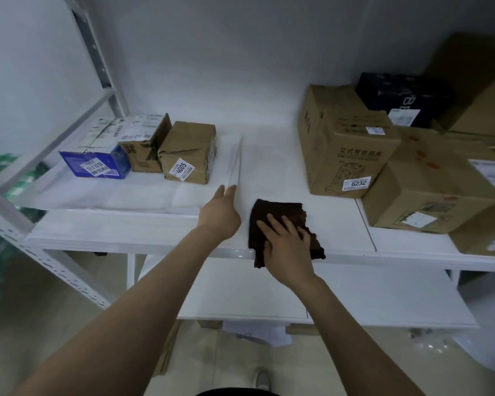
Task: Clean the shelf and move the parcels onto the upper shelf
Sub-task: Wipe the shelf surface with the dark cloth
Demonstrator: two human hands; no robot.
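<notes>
Head view: both hands work over the white shelf board of a white metal rack. The right hand lies flat with fingers spread, pressing on a dark brown folded cloth at the shelf's front edge; one corner of the cloth hangs over that edge. The left hand is just beside the cloth, fingers straight and together, holding nothing. Its fingertips reach the near corner of a thin white sheet; contact cannot be confirmed.

Three parcels stand in a row on that sheet, to the left: a blue box with a white label, a small brown cardboard box with a loose flap, and a crumpled brown cardboard parcel labelled 4005.

To the right stand a tall brown carton labelled 6232, a dark navy box behind it, and a wide brown carton beside it. The bare shelf strip between the two groups holds only the cloth. A lower white shelf board shows beneath.
</notes>
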